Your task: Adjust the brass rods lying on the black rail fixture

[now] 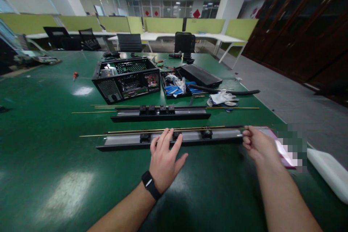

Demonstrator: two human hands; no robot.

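A long black channel (122, 146) with a pale inner face lies across the green table in front of me. Thin brass rods (94, 136) run along it, over small black blocks (207, 133). My left hand (166, 159), with a black watch at the wrist, rests over the channel's middle, fingers spread at the rods and a block. At the channel's right end my right hand (258, 143) is closed, thumb and fingers pinching a brass rod; the exact grip is partly hidden. Behind lies a second black channel (160, 117) with several black blocks (152, 109) and brass rods.
An open black computer case (126, 79) stands farther back. Right of it are a tray (176, 84) with gloves, a flat black panel (200, 75), a dark tube (231, 91) and white gloves (223, 98). A pink-edged sheet (282, 148) and a white object (327, 170) lie at right.
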